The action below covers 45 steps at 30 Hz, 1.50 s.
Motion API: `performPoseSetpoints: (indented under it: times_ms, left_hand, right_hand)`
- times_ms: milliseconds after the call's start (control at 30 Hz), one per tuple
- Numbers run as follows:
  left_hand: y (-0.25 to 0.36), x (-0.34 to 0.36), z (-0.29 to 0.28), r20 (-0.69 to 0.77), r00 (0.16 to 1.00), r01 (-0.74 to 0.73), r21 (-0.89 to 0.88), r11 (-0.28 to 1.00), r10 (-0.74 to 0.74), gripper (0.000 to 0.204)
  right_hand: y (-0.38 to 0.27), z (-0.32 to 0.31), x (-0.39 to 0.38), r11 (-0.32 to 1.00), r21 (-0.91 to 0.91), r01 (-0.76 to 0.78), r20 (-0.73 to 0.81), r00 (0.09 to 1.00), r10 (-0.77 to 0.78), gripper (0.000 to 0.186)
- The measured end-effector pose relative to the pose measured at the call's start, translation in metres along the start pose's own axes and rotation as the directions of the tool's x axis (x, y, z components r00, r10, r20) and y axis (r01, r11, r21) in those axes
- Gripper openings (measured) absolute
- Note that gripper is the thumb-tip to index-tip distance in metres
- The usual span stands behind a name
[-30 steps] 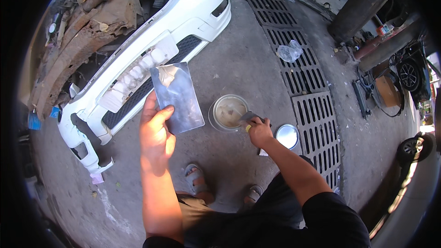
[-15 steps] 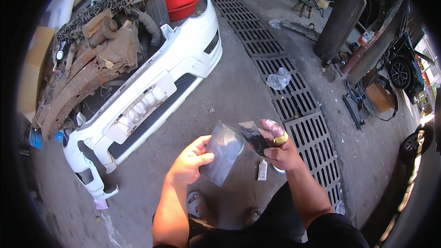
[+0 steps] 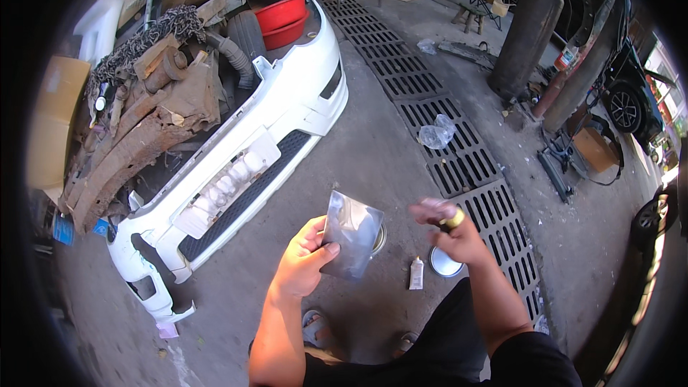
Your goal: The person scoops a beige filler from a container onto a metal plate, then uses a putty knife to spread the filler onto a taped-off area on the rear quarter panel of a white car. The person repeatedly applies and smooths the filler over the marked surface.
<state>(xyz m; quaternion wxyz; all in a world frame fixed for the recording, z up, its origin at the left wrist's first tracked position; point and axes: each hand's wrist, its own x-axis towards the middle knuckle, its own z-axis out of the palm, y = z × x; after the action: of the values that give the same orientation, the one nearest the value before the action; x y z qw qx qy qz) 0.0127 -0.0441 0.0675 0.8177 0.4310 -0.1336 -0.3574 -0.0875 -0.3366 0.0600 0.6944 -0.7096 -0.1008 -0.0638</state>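
My left hand pinches a shiny grey rectangular sheet between thumb and fingers, holding it up above the floor. To its right my right hand hovers apart from the sheet. Its fingers are stretched out and blurred by motion, with nothing visible in them, and a yellow band circles one finger. Behind the sheet's right edge, part of a round tin shows. A small white tube stands out on the floor below, between my hands. Beside it is a round white lid-like disc, partly under my right hand.
A white car bumper lies to the left, before a heap of rusty parts and red basins. A slotted drain grate with crumpled plastic on it runs along the right. Farther right stands a dark cylinder.
The dark sheet that my right hand held is no longer in it. That hand has moved slightly right, away from the left, which still holds a sheet, now turned more upright.
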Motion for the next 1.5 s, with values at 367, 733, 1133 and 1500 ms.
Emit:
performPoseSetpoints:
  times_ms: [367, 733, 1133, 1500]
  left_hand:
    - [-0.008, 0.005, 0.051, -0.044, 0.938, -0.346, -0.144, 0.927, 0.343, 0.055]
    - [-0.006, -0.007, 0.030, 0.157, 0.916, -0.344, 0.782, 0.520, 0.369, 0.037]
    - [0.001, -0.009, -0.003, 0.095, 0.994, -0.080, 0.246, 0.966, 0.058, 0.041]
    - [-0.005, -0.004, 0.002, 0.089, 0.995, -0.067, 0.309, 0.949, 0.041, 0.037]
  right_hand:
    - [0.010, 0.052, -0.013, 0.899, 0.419, -0.128, -0.124, 0.973, 0.196, 0.068]
    - [-0.020, 0.051, 0.023, 0.832, 0.548, -0.090, -0.066, 0.987, 0.150, 0.067]
    - [-0.101, 0.031, 0.034, 0.824, -0.357, 0.440, 0.362, 0.878, -0.313, 0.064]
    - [-0.068, 0.030, 0.027, 0.855, -0.373, 0.360, 0.363, 0.905, -0.223, 0.066]
